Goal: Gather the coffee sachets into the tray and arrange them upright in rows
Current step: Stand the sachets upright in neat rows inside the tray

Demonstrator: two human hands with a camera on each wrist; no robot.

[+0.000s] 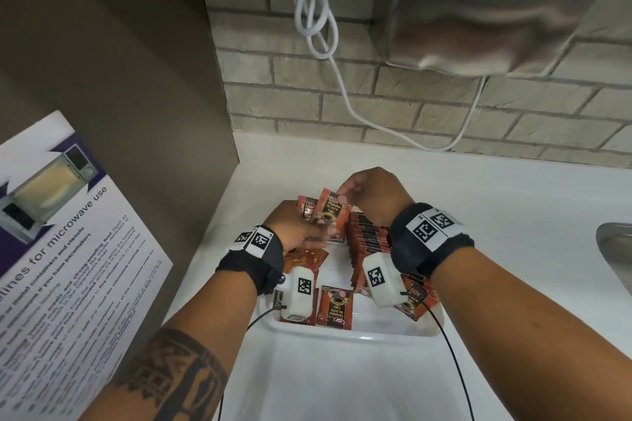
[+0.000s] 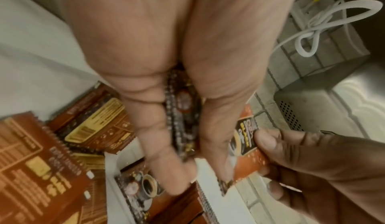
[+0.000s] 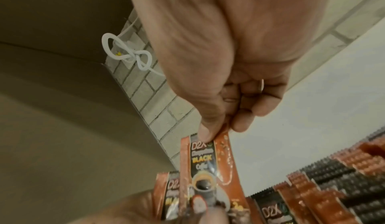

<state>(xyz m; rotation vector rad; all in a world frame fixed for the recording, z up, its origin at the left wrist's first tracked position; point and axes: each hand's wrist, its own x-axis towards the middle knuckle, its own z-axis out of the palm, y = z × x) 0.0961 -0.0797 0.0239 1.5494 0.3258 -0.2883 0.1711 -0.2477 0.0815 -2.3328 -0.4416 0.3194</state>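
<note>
— Pinching what? Right hand [image 1: 367,193], thumb and forefinger clamped on sachet [image 1: 331,212], long axis upright, above the tray [image 1: 359,331].
— Left hand [image 1: 295,227]? Fingers curled round upright sachets [image 2: 183,112].

The head view looks steeply down over both forearms at the white plastic tray [image 1: 355,331]; each wrist view peers close along its own palm toward the fingertips, both sharing the orange-and-black coffee sachet [image 2: 245,146] [image 3: 210,165] pinched there and the knotted white cable [image 1: 316,15] beyond
</note>
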